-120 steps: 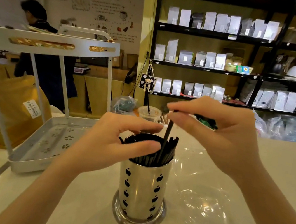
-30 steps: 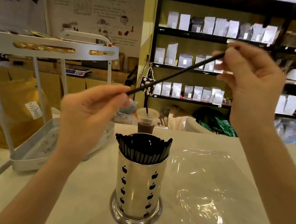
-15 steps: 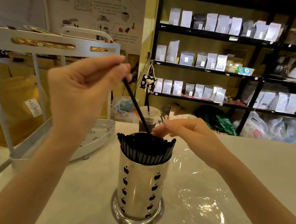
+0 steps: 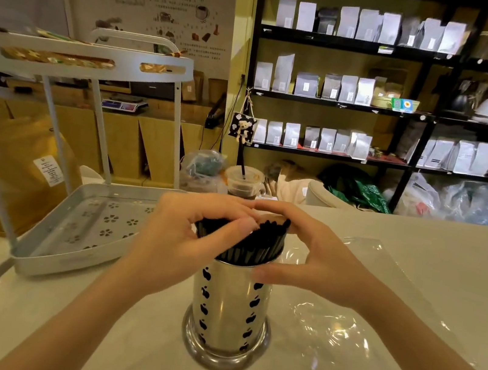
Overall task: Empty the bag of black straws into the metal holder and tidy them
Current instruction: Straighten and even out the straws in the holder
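A shiny metal holder point(image 4: 227, 310) with apple-shaped cut-outs stands upright on the white counter, in the centre. It is packed with black straws point(image 4: 258, 244) whose tops stick out above its rim. My left hand point(image 4: 175, 244) wraps around the bundle's left side, thumb across the front of the tops. My right hand point(image 4: 310, 259) cups the right side, fingers lying over the straw tops and thumb against the holder's upper wall. The fingertips of both hands meet above the straws. A clear plastic bag point(image 4: 350, 329) lies flat and crumpled to the right of the holder.
A white two-tier rack point(image 4: 80, 223) with a perforated tray stands at the left. Beyond the holder is an iced drink cup point(image 4: 243, 181) with a straw. A brown paper sack point(image 4: 15, 167) sits behind the rack. Dark shelves of pouches point(image 4: 348, 86) fill the background.
The single straw, held slanted over the holder half a second ago, has gone in with the rest. Both hands have dropped onto the bundle and closed around its tops.
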Tool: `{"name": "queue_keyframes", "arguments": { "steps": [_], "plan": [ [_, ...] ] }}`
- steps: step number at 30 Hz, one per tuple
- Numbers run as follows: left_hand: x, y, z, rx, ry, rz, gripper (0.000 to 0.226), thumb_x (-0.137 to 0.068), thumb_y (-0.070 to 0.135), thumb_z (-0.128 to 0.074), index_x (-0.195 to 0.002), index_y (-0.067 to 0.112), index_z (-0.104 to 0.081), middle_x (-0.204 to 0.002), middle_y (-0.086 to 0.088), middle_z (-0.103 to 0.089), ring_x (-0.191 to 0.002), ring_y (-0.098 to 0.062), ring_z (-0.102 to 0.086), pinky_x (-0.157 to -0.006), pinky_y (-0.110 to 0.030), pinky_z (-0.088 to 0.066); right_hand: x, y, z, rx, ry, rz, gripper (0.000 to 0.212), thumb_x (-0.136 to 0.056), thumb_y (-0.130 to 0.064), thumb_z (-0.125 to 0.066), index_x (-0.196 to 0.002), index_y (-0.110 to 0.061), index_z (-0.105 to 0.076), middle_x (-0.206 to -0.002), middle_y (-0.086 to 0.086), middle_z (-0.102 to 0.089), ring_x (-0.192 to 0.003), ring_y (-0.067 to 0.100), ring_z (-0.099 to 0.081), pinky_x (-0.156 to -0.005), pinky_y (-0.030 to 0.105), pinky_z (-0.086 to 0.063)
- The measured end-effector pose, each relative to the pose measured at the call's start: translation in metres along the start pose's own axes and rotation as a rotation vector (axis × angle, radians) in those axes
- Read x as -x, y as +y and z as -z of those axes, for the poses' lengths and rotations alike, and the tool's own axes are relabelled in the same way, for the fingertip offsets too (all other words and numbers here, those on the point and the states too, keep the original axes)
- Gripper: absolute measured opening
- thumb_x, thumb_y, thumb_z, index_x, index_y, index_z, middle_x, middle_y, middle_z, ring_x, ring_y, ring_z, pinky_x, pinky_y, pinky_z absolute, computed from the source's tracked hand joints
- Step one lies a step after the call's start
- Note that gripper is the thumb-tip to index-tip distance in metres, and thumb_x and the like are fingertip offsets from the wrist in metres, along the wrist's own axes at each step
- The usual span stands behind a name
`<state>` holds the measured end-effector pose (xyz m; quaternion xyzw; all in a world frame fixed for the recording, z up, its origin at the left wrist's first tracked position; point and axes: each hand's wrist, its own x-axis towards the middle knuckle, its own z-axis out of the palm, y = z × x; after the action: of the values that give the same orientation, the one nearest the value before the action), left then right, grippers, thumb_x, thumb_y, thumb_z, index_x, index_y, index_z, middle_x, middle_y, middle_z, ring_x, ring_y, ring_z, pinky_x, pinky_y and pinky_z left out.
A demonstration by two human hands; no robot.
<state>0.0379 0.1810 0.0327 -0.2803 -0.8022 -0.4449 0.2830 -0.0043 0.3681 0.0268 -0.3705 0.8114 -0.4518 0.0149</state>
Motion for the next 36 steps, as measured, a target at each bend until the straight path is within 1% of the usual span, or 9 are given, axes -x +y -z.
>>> {"name": "queue_keyframes", "arguments": {
  "steps": [4, 9, 13, 18, 23, 26, 30, 33, 36],
  "plan": [
    [0.007, -0.005, 0.005, 0.033, 0.109, -0.043, 0.033, -0.080, 0.031, -0.051, -0.110, 0.023, -0.062, -0.120, 0.011, -0.059, -0.118, -0.004, -0.053, -0.098, -0.019, -0.042, 0.001, 0.007, -0.009, -0.068, 0.004, -0.020, 0.066, -0.069, -0.030, -0.078, -0.126, -0.038, -0.047, -0.121, -0.021, -0.058, -0.114, -0.007, -0.049, -0.093, 0.008, -0.041],
    [0.018, -0.024, 0.010, -0.007, -0.005, 0.288, 0.087, -0.053, 0.086, -0.043, -0.130, 0.049, -0.026, -0.140, 0.028, -0.033, -0.129, 0.011, -0.031, -0.096, -0.002, -0.029, 0.003, 0.012, -0.016, -0.090, 0.017, -0.028, 0.063, -0.070, -0.037, -0.072, -0.127, -0.041, -0.046, -0.121, -0.028, -0.056, -0.115, -0.014, -0.044, -0.085, -0.004, -0.034],
    [0.027, -0.023, 0.003, 0.016, -0.193, 0.299, 0.052, -0.056, 0.078, -0.052, -0.104, 0.075, -0.033, -0.113, 0.055, -0.041, -0.111, 0.027, -0.036, -0.085, 0.005, -0.029, 0.004, 0.004, -0.021, -0.075, 0.056, 0.027, 0.057, -0.071, -0.046, -0.067, -0.123, -0.048, -0.043, -0.116, -0.035, -0.056, -0.112, -0.017, -0.045, -0.085, -0.003, -0.034],
    [0.028, -0.023, -0.001, -0.061, -0.194, 0.314, 0.055, -0.068, 0.067, -0.047, -0.118, 0.064, -0.024, -0.138, 0.036, -0.029, -0.132, 0.013, -0.021, -0.108, -0.019, -0.022, 0.002, -0.017, -0.027, 0.059, 0.029, 0.187, 0.029, -0.084, -0.045, -0.048, -0.106, -0.064, -0.044, -0.104, -0.045, -0.052, -0.104, -0.012, -0.048, -0.088, 0.002, -0.033],
    [0.022, -0.013, -0.003, -0.080, -0.207, 0.280, 0.045, -0.079, 0.054, -0.041, -0.118, 0.057, -0.020, -0.114, 0.059, -0.015, -0.115, 0.036, -0.008, -0.092, 0.008, -0.015, 0.003, -0.023, -0.023, -0.032, 0.021, 0.218, 0.017, -0.091, -0.032, -0.050, -0.094, -0.048, -0.054, -0.094, -0.032, -0.061, -0.092, -0.009, -0.056, -0.078, 0.004, -0.041],
    [0.019, -0.006, -0.005, -0.036, -0.208, 0.252, 0.029, -0.081, 0.052, -0.043, -0.106, 0.065, -0.033, -0.103, 0.065, -0.029, -0.108, 0.036, -0.023, -0.085, 0.008, -0.024, 0.006, -0.024, -0.019, -0.093, -0.002, 0.200, 0.017, -0.086, -0.030, -0.045, -0.089, -0.044, -0.055, -0.087, -0.039, -0.061, -0.088, -0.017, -0.056, -0.075, -0.001, -0.039],
    [0.026, -0.011, -0.008, -0.059, -0.242, 0.238, 0.032, -0.076, 0.064, -0.038, -0.105, 0.075, -0.030, -0.120, 0.053, -0.035, -0.131, 0.012, -0.023, -0.106, -0.016, -0.024, 0.009, -0.017, -0.019, -0.016, -0.015, 0.204, 0.020, -0.090, -0.028, -0.052, -0.093, -0.048, -0.053, -0.095, -0.043, -0.057, -0.094, -0.018, -0.052, -0.081, -0.001, -0.036],
    [0.032, -0.013, -0.005, -0.092, -0.252, 0.221, 0.043, -0.075, 0.063, -0.042, -0.115, 0.070, -0.026, -0.128, 0.053, -0.025, -0.134, 0.015, -0.011, -0.106, -0.011, -0.015, 0.013, -0.012, -0.021, 0.024, -0.010, 0.183, 0.034, -0.086, -0.033, -0.056, -0.103, -0.060, -0.046, -0.106, -0.049, -0.050, -0.105, -0.021, -0.045, -0.086, -0.002, -0.033],
    [0.034, -0.009, -0.006, -0.094, -0.214, 0.208, 0.056, -0.072, 0.062, -0.049, -0.120, 0.064, -0.020, -0.129, 0.049, -0.030, -0.127, 0.019, -0.024, -0.099, -0.002, -0.024, 0.017, -0.007, -0.021, 0.018, 0.016, 0.091, 0.049, -0.080, -0.044, -0.060, -0.120, -0.057, -0.033, -0.117, -0.046, -0.046, -0.114, -0.021, -0.040, -0.089, 0.000, -0.034]
  ]
}}
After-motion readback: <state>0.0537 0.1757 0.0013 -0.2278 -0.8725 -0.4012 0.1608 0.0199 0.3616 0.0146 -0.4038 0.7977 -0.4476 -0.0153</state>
